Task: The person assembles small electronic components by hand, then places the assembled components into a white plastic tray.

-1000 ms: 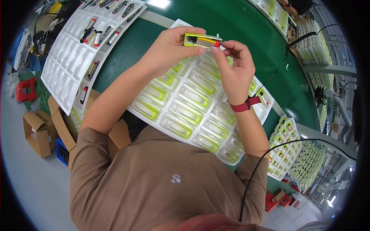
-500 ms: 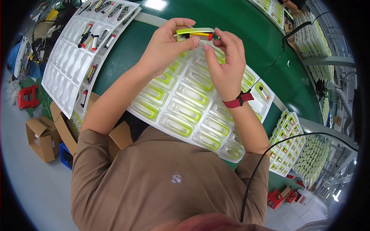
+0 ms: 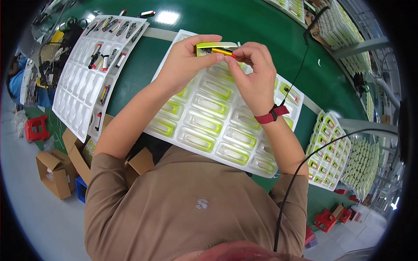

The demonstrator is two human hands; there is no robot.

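One lime case (image 3: 215,45), gripped by left hand (image 3: 186,57)
Right hand (image 3: 253,67) curls at its right end, grip unclear; yellow cell (image 3: 223,51) partly hidden.

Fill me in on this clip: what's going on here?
A person holds a yellow-green casing in the left hand, above a white tray of similar casings. A slim yellow piece with a red end shows at the casing's open side. The right hand has its fingers by that red end; whether they grip it is unclear. Another tray, on the left, holds loose pieces.
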